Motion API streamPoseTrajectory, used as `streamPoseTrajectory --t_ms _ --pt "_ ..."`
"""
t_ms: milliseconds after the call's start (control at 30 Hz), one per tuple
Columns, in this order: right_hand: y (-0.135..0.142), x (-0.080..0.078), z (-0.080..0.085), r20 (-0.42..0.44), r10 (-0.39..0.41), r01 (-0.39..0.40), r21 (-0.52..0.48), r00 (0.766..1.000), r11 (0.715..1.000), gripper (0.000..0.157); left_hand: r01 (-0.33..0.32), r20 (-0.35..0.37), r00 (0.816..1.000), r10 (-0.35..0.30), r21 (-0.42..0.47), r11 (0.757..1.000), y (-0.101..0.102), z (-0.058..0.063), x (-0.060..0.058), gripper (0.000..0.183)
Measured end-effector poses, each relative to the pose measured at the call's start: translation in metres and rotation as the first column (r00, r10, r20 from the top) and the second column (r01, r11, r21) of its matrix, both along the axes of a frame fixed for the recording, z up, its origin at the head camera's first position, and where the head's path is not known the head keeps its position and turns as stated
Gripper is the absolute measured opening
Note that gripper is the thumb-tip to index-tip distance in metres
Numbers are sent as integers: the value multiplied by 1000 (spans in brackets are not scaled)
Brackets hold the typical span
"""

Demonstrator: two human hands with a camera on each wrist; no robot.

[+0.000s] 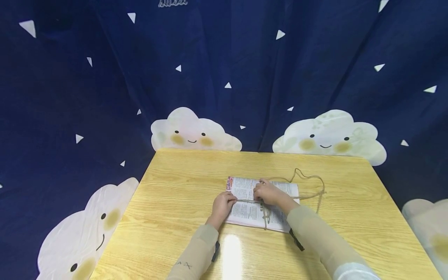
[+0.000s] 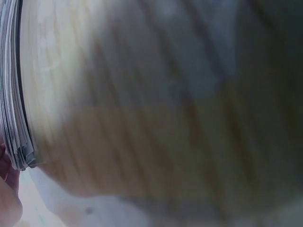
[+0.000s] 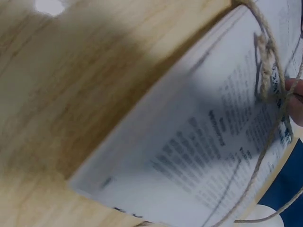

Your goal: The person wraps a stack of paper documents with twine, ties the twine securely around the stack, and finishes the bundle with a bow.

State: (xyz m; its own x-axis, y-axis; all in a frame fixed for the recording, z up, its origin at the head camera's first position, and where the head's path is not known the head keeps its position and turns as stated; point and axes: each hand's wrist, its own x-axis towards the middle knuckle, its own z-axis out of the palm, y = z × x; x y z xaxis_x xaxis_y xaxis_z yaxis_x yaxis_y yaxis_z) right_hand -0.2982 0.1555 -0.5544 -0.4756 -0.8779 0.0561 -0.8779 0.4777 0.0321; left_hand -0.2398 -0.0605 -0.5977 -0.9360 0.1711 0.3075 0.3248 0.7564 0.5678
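A folded stack of newspaper (image 1: 243, 213) lies on the table with brown twine (image 1: 247, 201) running across it. Another strand crosses the stack from front to back, and a short loop or knotted end shows near the front. My left hand (image 1: 222, 207) is at the stack's left edge, thumb and finger pinching the twine there. Over the middle, my right hand (image 1: 267, 193) has curled fingers holding the twine near the crossing; its grip is partly hidden. In the right wrist view, a fingertip (image 3: 295, 101) touches the twine (image 3: 259, 165). The left wrist view catches only the newspaper edges (image 2: 12, 94) and some fingers.
Loose twine trails off the stack's right side in a wide loop onto the wooden table (image 1: 182, 186). Behind the table hangs a dark blue curtain (image 1: 210, 50) with white triangles and smiling clouds. Dark straps (image 1: 296, 240) show at the wrists.
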Motion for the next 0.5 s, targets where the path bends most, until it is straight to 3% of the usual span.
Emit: streamPoseTrajectory --t_ms 167,233,300,367,467,500 --pt "4 7 3 75 -80 88 -112 994 990 20 1 -10 1000 -1 -9 1000 1 0 0 5" --pt "5 11 6 104 -160 178 -203 982 963 19 -1 -10 1000 1 -12 1000 1 0 -1 5" --pt "7 17 7 130 -274 300 -296 953 907 18 -3 -7 1000 3 -13 1000 1 0 -1 5" --pt "8 25 8 210 -404 454 -360 891 815 13 -5 2 1000 5 -5 1000 1 0 0 5" --pt "11 41 8 366 -557 665 -351 746 659 5 -16 15 1000 16 0 1000 2 0 0 5" --pt "11 46 8 422 -592 724 -324 687 609 3 -20 19 1000 20 -1 1000 2 0 0 5"
